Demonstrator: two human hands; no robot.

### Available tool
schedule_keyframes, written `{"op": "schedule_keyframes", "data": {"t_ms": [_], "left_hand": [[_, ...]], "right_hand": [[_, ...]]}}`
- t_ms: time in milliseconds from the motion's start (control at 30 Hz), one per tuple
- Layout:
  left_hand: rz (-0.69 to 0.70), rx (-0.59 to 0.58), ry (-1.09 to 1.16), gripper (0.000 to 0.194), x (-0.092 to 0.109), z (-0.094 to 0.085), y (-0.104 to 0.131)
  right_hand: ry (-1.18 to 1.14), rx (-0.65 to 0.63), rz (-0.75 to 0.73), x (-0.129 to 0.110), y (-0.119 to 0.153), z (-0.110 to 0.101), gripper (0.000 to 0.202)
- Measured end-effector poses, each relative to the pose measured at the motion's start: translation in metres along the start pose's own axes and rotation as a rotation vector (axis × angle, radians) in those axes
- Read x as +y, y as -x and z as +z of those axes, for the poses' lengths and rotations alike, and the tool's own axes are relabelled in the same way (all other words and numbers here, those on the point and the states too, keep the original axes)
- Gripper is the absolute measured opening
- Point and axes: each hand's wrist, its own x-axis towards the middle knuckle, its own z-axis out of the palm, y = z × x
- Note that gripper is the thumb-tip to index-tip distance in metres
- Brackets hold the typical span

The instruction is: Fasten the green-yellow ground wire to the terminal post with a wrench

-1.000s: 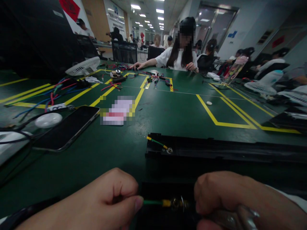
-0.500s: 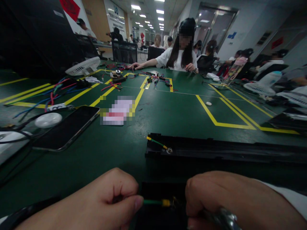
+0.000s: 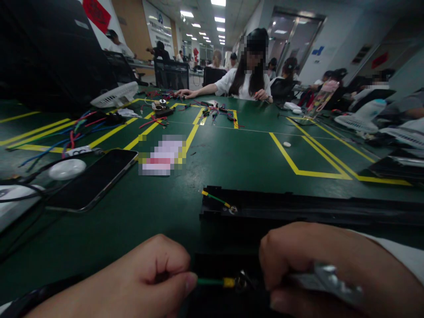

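My left hand [image 3: 142, 276] is closed, with thumb and finger pinching a green wire [image 3: 210, 281]. A yellow sleeve [image 3: 229, 282] covers the wire's far end, beside a small metal fastener [image 3: 243, 280] on a black channel [image 3: 215, 304]. To the right of the fastener, my right hand [image 3: 314, 265] is closed around a silver wrench [image 3: 336, 280]; its working end is hidden by the fingers. Farther back lies a second black channel [image 3: 298, 207], with a short green wire [image 3: 217, 198] fixed to it by a round metal fastener [image 3: 233, 210].
A phone [image 3: 96, 181], a white round object [image 3: 66, 169] and tangled cables [image 3: 74, 132] lie to the left. A blurred paper [image 3: 164, 154] is ahead. Across the green table [image 3: 248, 154] sits a person [image 3: 245, 79] near small wire bundles [image 3: 215, 112]. White fans [image 3: 361, 117] stand at the right.
My right hand has moved slightly up and right with the wrench, leaving more of the fastener in view. The wrench has turned and shows more. My left hand holds nearly still.
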Motion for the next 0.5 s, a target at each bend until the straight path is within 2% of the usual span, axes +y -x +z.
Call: {"op": "schedule_keyframes", "data": {"t_ms": [133, 333, 500], "left_hand": [[0.009, -0.012, -0.008, 0.041, -0.002, -0.001, -0.001], [-0.052, -0.165, -0.076, 0.042, -0.002, 0.000, 0.000], [-0.090, -0.185, -0.112, 0.040, 0.004, 0.001, 0.000]], "right_hand": [[-0.065, 0.012, -0.004, 0.011, 0.012, 0.007, 0.014], [0.035, 0.194, -0.104, 0.014, 0.016, 0.033, 0.028], [0.192, 0.125, -0.127, 0.002, 0.004, 0.032, 0.024]]}}
